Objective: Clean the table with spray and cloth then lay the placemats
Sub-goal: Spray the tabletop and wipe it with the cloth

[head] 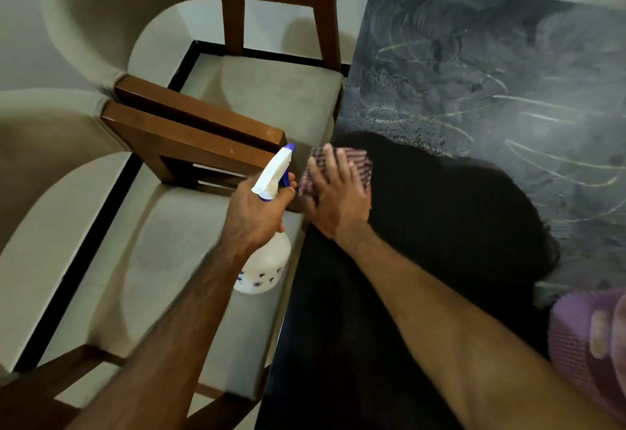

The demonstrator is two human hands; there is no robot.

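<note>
My left hand (255,207) grips the neck of a white spray bottle (264,267) with a blue-and-white trigger head, held over a chair seat beside the table. My right hand (333,192) lies flat, fingers spread, pressing a red-and-white striped cloth (355,162) onto the left edge of the dark glossy table (474,97). Wet smears and droplets cover the far part of the tabletop. A purple item (582,345), possibly a placemat, shows at the lower right edge, blurred.
Two wooden chairs with beige cushions stand left of the table: one (281,91) farther away, one (176,243) under my left arm. A pale floor with a black strip (88,243) runs beneath them.
</note>
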